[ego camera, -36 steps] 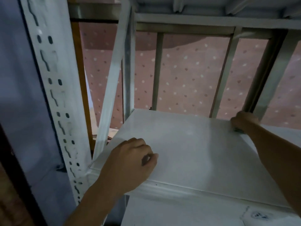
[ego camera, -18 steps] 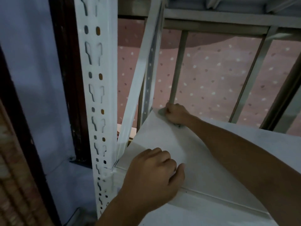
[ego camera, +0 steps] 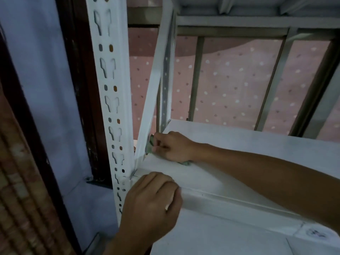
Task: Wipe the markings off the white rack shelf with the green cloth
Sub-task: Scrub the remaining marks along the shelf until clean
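The right hand (ego camera: 173, 147) lay at centre frame, fingers curled round the cloth (ego camera: 149, 146). The cloth was bunched under the palm and pressed onto the shelf (ego camera: 257, 148) at its left edge. Green showed at the fingertips and below the heel of the hand. The cloth sat against or just beside the brace (ego camera: 152, 85) where it met the shelf. The bunching was judged to serve working into that corner joint.

The left hand (ego camera: 152, 197), lower centre, sat on the shelf's front lip just beside the post (ego camera: 108, 89), fingers curled. Whether it clasped the lip or only rested there could not be told. Its placing was judged a steadying brace for the reach across. No markings were discernible near the cloth in the dim light.
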